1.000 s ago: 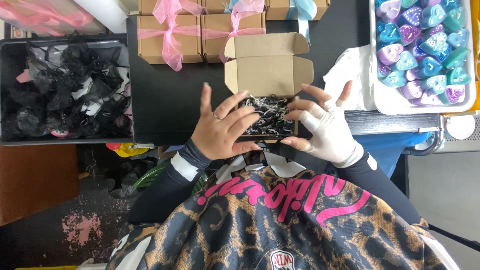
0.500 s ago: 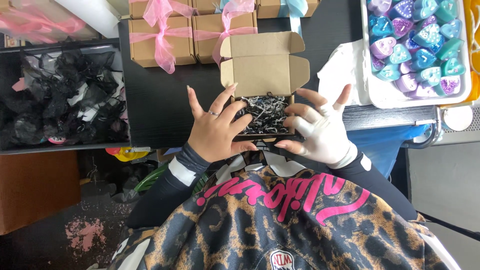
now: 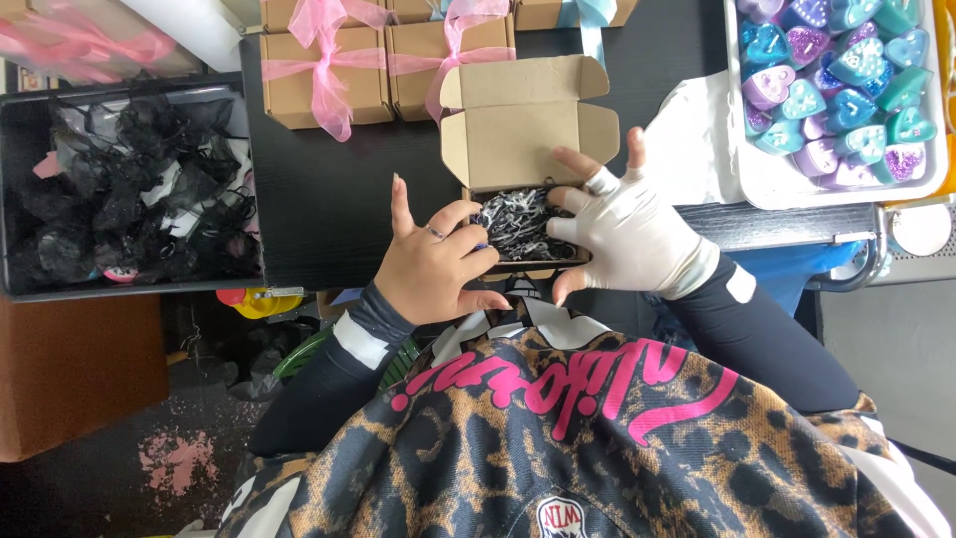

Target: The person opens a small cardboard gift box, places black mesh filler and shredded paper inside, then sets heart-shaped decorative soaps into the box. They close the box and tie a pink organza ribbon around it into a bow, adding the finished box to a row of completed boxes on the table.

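A small open cardboard box (image 3: 523, 139) sits on the black table (image 3: 339, 199) near its front edge, lid flaps raised. Black-and-white shredded filler (image 3: 518, 221) lies inside it. My left hand (image 3: 433, 269), bare with a ring, rests against the box's left side, fingertips in the filler. My right hand (image 3: 627, 234), in a white fingerless glove, presses on the box's right side with fingers reaching into the filler. What lies under the filler is hidden.
Closed cardboard boxes tied with pink ribbon (image 3: 334, 70) stand at the table's back. A black bin of dark mesh bags (image 3: 129, 189) is at the left. A white tray of glittery heart-shaped pieces (image 3: 836, 90) sits at the right, white cloth (image 3: 702, 139) beside it.
Both hands stayed on the box and worked the filler; my left fingers curled inward and my right hand shifted slightly over the box's right side.
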